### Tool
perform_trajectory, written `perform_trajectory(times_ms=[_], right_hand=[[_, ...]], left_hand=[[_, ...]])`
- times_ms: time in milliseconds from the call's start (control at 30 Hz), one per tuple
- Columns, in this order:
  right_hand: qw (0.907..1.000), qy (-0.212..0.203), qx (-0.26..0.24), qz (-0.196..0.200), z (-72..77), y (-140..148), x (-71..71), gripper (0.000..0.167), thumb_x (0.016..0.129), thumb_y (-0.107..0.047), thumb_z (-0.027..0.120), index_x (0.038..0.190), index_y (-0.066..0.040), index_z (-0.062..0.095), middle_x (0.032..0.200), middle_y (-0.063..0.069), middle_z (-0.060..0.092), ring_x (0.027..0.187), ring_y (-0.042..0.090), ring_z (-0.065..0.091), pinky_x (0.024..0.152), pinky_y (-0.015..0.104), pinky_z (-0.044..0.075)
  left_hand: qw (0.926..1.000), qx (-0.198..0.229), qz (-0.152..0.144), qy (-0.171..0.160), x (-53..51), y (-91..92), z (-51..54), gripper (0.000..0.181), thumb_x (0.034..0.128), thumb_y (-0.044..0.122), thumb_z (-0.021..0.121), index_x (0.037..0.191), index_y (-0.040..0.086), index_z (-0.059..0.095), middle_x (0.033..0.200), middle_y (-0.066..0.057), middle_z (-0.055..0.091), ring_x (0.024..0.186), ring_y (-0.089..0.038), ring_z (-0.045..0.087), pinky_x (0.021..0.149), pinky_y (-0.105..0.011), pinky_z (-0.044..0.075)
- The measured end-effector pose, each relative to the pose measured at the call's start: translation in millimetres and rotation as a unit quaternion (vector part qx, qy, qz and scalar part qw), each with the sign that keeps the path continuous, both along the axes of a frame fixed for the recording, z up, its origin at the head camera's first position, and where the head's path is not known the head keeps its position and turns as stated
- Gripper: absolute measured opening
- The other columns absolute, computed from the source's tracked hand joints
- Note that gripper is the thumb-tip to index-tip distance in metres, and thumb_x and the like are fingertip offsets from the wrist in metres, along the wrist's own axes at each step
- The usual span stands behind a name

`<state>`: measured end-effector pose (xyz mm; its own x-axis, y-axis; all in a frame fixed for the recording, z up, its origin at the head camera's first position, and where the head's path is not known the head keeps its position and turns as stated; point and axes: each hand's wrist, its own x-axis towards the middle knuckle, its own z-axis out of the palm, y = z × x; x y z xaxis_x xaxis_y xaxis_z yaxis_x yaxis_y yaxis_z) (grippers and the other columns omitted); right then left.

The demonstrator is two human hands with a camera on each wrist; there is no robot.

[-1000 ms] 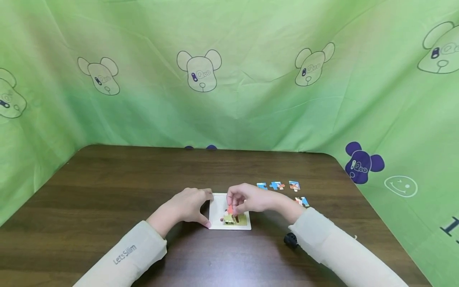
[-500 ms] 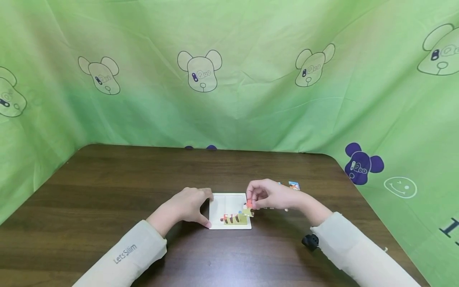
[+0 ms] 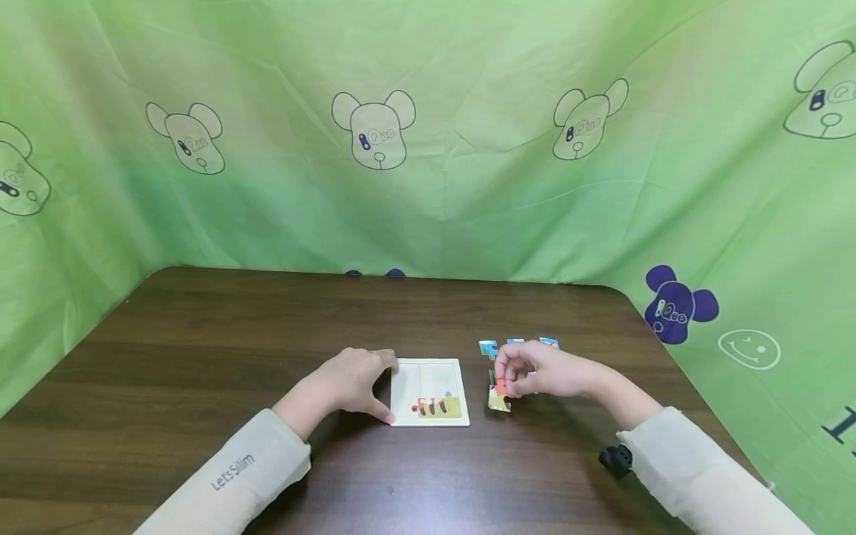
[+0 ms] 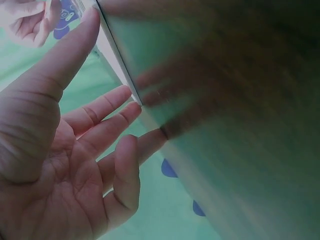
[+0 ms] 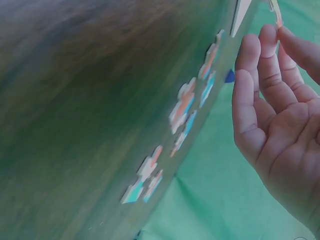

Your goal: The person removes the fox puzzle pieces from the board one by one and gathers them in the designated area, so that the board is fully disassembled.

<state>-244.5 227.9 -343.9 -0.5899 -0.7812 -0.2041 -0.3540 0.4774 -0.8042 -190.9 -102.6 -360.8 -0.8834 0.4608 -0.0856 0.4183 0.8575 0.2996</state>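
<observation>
A white puzzle tray [image 3: 404, 386] lies on the table, with joined green and red puzzle pieces [image 3: 448, 408] along its lower right. My left hand [image 3: 354, 383] is at the tray's left side, its thumb and fingertips touching that edge near the two corners; the left wrist view shows the fingers spread and fairly straight. Right of the tray, my right hand [image 3: 545, 369] pinches a red and pale-green puzzle piece [image 3: 498, 402] between thumb and fingers. In the right wrist view this piece [image 5: 276, 14] is seen edge-on, mostly out of frame.
Several loose jigsaw pieces [image 3: 488, 348] lie beyond and under the right hand; the right wrist view shows more of these loose pieces [image 5: 182, 106] in rows. A green printed curtain [image 3: 374, 215] surrounds the brown table [image 3: 267, 327] at the back and sides.
My right hand has lifted the puzzle piece from over the tray and carried it right, out past the tray's edge, towards the loose pieces. My left hand has stayed at the tray.
</observation>
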Motion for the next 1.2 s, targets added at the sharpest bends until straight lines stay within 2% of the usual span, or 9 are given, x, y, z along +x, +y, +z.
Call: perform_trajectory(times_ms=[233,667,833,1000,1200], right_hand=[[0.9998,-0.012,0.007,0.012,-3.8,10,2.2,0.014,0.087,0.001,0.066,0.099,0.001,0.059,0.080,0.004,0.063,0.072,0.008,0.060,0.068,0.023,0.050],[0.9992,-0.029,0.017,0.021,-9.9,9,4.3,0.016,0.084,0.005,0.064,0.098,0.004,0.059,0.079,0.007,0.063,0.069,0.006,0.055,0.063,0.019,0.044],[0.9992,-0.023,0.018,0.027,-11.2,9,4.4,0.016,0.083,0.008,0.062,0.097,0.004,0.059,0.078,0.008,0.063,0.067,0.005,0.053,0.062,0.018,0.043],[0.9994,-0.005,0.022,0.026,-11.3,11,3.7,0.014,0.084,0.006,0.064,0.097,0.004,0.058,0.077,0.003,0.060,0.066,0.004,0.052,0.060,0.018,0.043],[0.9987,0.016,0.049,0.007,-7.9,12,5.2,0.013,0.086,0.002,0.065,0.097,0.001,0.059,0.077,-0.001,0.057,0.067,0.003,0.051,0.062,0.018,0.042]], left_hand=[[1.0000,-0.002,0.000,0.001,-0.7,-0.2,0.6,0.064,0.0641,0.041,0.092,0.114,0.014,0.064,0.107,-0.002,0.071,0.099,-0.028,0.067,0.089,-0.042,0.052],[1.0000,0.001,0.001,-0.003,-0.3,-1.0,-0.2,0.064,0.0653,0.042,0.091,0.115,0.014,0.064,0.109,-0.002,0.071,0.102,-0.028,0.067,0.091,-0.043,0.052],[1.0000,0.000,0.005,-0.005,0.3,-0.5,0.9,0.063,0.0653,0.041,0.091,0.116,0.014,0.064,0.109,-0.001,0.070,0.102,-0.029,0.067,0.090,-0.043,0.052],[0.9999,-0.001,0.011,-0.007,0.9,-0.3,1.8,0.063,0.0648,0.041,0.092,0.115,0.015,0.064,0.107,-0.002,0.071,0.101,-0.029,0.067,0.090,-0.042,0.052],[1.0000,-0.001,0.007,-0.007,0.8,-0.3,1.0,0.063,0.0655,0.042,0.091,0.115,0.015,0.064,0.109,0.000,0.070,0.102,-0.029,0.067,0.091,-0.042,0.051]])
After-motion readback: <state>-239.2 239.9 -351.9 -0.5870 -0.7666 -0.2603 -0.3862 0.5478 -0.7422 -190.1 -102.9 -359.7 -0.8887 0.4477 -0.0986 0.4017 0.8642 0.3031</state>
